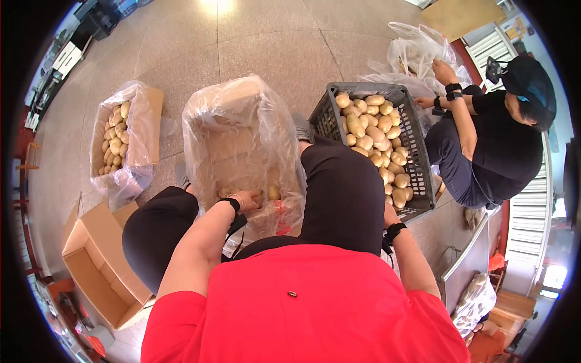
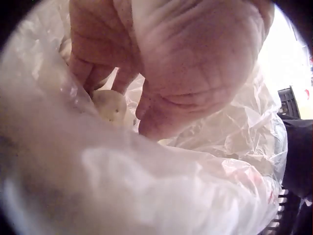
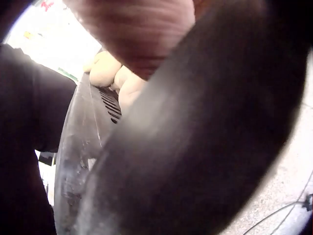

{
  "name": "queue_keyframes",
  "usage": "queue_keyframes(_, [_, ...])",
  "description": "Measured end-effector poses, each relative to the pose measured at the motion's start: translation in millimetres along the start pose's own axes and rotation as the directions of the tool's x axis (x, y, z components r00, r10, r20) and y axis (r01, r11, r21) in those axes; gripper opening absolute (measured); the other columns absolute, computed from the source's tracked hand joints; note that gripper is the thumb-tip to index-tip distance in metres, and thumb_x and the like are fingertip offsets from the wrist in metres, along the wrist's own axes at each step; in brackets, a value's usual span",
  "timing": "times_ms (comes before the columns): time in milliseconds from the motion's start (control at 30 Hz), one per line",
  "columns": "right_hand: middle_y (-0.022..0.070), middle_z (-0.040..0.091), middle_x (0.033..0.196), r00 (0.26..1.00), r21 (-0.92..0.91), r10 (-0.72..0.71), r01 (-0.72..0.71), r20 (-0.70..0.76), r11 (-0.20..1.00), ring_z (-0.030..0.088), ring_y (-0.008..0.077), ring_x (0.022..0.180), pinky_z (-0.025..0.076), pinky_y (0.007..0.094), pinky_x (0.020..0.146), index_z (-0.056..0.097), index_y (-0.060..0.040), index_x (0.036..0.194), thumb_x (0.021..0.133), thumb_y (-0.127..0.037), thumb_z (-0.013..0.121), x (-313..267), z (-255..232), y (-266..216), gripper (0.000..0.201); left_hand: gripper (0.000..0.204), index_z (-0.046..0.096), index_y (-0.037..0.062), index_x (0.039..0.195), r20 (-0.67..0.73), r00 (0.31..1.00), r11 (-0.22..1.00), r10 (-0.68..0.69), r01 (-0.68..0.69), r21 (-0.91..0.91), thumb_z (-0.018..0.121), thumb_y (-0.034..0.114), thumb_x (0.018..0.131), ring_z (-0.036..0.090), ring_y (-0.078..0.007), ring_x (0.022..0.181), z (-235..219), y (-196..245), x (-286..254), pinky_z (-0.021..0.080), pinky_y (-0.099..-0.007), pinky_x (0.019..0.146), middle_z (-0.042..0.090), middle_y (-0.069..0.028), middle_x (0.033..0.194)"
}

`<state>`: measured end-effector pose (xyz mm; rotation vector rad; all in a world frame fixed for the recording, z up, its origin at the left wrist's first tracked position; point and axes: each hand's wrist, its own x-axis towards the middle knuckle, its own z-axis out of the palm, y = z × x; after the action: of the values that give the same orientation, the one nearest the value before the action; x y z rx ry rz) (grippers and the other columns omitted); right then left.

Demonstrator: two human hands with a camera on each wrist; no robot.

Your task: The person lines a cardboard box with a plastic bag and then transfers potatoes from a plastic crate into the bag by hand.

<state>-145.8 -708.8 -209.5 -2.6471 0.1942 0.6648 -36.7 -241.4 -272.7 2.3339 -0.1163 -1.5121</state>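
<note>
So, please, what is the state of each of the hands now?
Left hand: at a potato in the plastic-lined box; grip cannot be told.
Right hand: by the black crate; fingers hidden, cannot be told.

Head camera: worn above the person in the plain red short-sleeved shirt (image 1: pixel 302 302); I see it face forward and down, wide, round-edged, farthest back. Left-wrist camera: very near, past the bare left hand (image 2: pixel 181 58) into crumpled clear plastic sheeting (image 2: pixel 146 191). Right-wrist camera: very near, along the black slotted plastic crate (image 3: pixel 80 134), bare right hand (image 3: pixel 139 34) overhead. Shared with head: left hand, sheeting; right hand, crate.
</note>
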Motion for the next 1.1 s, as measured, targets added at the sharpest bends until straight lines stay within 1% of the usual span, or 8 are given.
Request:
queue_keyframes(300, [0.0217,0.064,0.090,0.977,-0.039,0.018,-0.027,-0.212,0.999,0.062,0.0390,0.088,0.048,0.0436,0.077,0.056,-0.0007,0.099,0.080,-0.026,0.066,-3,8,5,0.034,0.049,0.054,0.0094,0.126,-0.144,0.990,0.952,0.009,0.035,0.304,0.058,0.027,0.080,0.057,-0.0329,0.110,-28,14,-8,0.046,-0.0393,0.092,0.061,-0.0195,0.116])
queue_keyframes(433, [0.0168,0.065,0.083,0.872,0.158,0.107,-0.035,-0.478,0.987,0.063,0.0294,0.075,0.050,0.0372,0.071,0.058,0.0004,0.093,0.070,-0.026,0.075,-14,-44,-26,0.039,0.039,0.058,0.0056,0.121,-0.602,0.788,0.980,0.128,-0.193,-0.044,0.058,0.021,0.085,0.063,-0.0288,0.100,-48,38,1,0.050,-0.0371,0.086,0.065,-0.0172,0.108])
queue_keyframes(500, [0.0137,0.065,0.076,0.856,0.348,0.163,0.022,-0.491,0.937,0.063,0.0224,0.068,0.051,0.0322,0.064,0.059,0.0021,0.095,0.072,-0.023,0.074,-15,-85,-54,0.037,0.037,0.058,0.0051,0.120,-0.642,0.731,0.823,0.231,-0.499,-0.272,0.059,0.020,0.087,0.065,-0.0198,0.089,-63,53,18,0.053,-0.0315,0.076,0.067,-0.0149,0.098])
queue_keyframes(567, [0.0096,0.066,0.080,0.848,0.449,0.079,0.196,-0.524,0.872,0.060,0.0103,0.064,0.049,0.0254,0.057,0.057,0.0040,0.099,0.077,-0.015,0.069,-25,-133,-104,0.031,0.037,0.056,0.0049,0.122,-0.569,0.786,0.614,0.242,-0.578,-0.537,0.057,0.022,0.090,0.064,-0.0134,0.084,-88,105,-48,0.053,-0.0262,0.070,0.066,-0.0114,0.093])
queue_keyframes(633, [0.0072,0.065,0.083,0.887,0.618,0.036,0.292,-0.461,0.730,0.059,0.0072,0.063,0.047,0.0190,0.053,0.054,0.0034,0.106,0.084,-0.010,0.064,-43,-177,-169,0.028,0.039,0.052,0.0052,0.127,-0.589,0.716,0.365,0.375,-0.698,-0.616,0.056,0.024,0.092,0.065,-0.0156,0.086,-102,137,-78,0.054,-0.0270,0.072,0.065,-0.0101,0.099])
queue_keyframes(900, [0.0085,0.065,0.085,0.911,0.716,-0.349,0.393,-0.220,0.576,0.061,0.0089,0.071,0.049,0.0211,0.060,0.058,0.0021,0.105,0.083,-0.012,0.068,-29,-189,-298,0.028,0.047,0.046,0.0085,0.131,-0.499,0.482,-0.035,0.720,-0.693,-0.720,0.060,0.028,0.091,0.064,-0.0165,0.089,-114,190,-195,0.053,-0.0287,0.075,0.063,-0.0083,0.107])
queue_keyframes(967, [0.0081,0.066,0.085,0.887,0.740,-0.388,0.432,-0.249,0.515,0.061,0.0090,0.073,0.049,0.0215,0.062,0.059,0.0017,0.104,0.083,-0.012,0.068,-18,-179,-296,0.027,0.044,0.048,0.0087,0.128,-0.487,0.565,0.034,0.666,-0.676,-0.737,0.062,0.027,0.090,0.064,-0.0153,0.088,-117,179,-179,0.053,-0.0276,0.074,0.063,-0.0059,0.101])
queue_keyframes(1100, [0.0081,0.068,0.085,0.790,0.432,-0.219,0.518,-0.573,0.738,0.063,0.0119,0.071,0.050,0.0266,0.065,0.065,-0.0004,0.098,0.081,-0.017,0.069,-8,-179,-260,0.024,0.036,0.053,0.0086,0.115,-0.429,0.768,0.247,0.475,-0.584,-0.773,0.067,0.023,0.086,0.061,-0.0105,0.077,-118,144,-121,0.050,-0.0249,0.064,0.058,0.0010,0.079])
